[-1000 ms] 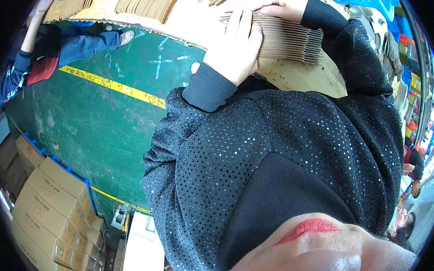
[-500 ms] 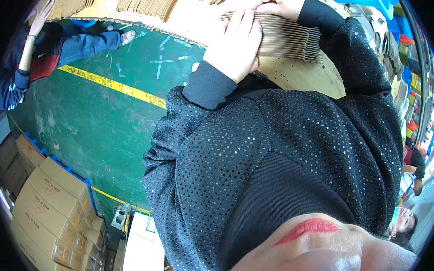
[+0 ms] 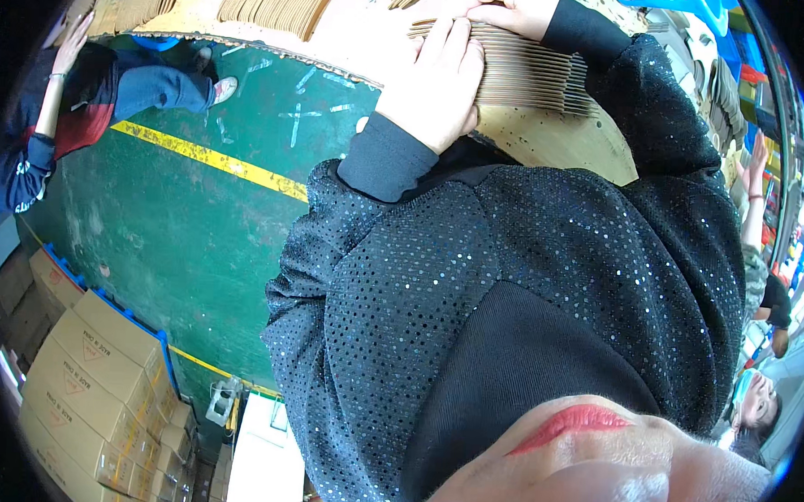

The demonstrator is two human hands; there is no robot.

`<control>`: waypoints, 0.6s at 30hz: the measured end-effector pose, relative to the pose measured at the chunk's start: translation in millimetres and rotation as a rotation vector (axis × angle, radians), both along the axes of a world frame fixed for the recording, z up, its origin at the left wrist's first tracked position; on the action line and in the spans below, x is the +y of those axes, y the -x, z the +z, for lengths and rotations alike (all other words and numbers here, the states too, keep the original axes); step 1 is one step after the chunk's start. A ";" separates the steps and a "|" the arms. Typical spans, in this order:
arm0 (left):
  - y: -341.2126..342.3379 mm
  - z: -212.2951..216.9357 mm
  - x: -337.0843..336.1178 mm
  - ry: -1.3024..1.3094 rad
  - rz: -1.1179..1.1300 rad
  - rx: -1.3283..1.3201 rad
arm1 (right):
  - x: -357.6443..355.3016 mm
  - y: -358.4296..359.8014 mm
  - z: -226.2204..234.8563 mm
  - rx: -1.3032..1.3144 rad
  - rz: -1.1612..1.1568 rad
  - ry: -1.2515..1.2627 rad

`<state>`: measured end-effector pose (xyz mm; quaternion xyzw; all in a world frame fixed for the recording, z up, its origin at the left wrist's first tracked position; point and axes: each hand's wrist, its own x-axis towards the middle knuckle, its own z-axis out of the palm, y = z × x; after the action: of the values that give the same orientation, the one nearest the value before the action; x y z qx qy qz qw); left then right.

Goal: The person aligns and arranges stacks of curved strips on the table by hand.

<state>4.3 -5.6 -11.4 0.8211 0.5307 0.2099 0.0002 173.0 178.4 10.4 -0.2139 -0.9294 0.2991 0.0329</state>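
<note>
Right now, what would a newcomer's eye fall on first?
Probably the sparkly black top, filling the middle of the view. Above it, the left hand and right hand touch a row of brown cardboard pieces. Stacked brown boxes stand out at lower left, beside the green floor.

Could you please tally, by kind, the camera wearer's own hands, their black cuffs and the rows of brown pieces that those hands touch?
Hands: 2 (left hand, right hand)
Black cuffs: 2 (left cuff, right cuff)
Row of brown pieces: 1 (its single pieces are too fine to count)
Total: 5
</note>
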 end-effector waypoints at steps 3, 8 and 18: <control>1.4 -0.7 1.2 0.000 -0.016 -0.021 | -1.6 1.6 3.7 0.037 0.008 0.029; 3.4 8.9 8.6 0.003 -0.034 -0.057 | -1.8 -0.4 5.0 0.216 0.107 0.025; 11.6 14.7 15.0 0.094 -0.092 -0.046 | -4.5 -2.0 -3.0 -0.043 -0.217 0.071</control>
<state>-7.3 9.3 3.3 0.8386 0.5017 0.2034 0.0604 175.0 173.9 7.4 -0.3206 -0.8901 0.3219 0.0374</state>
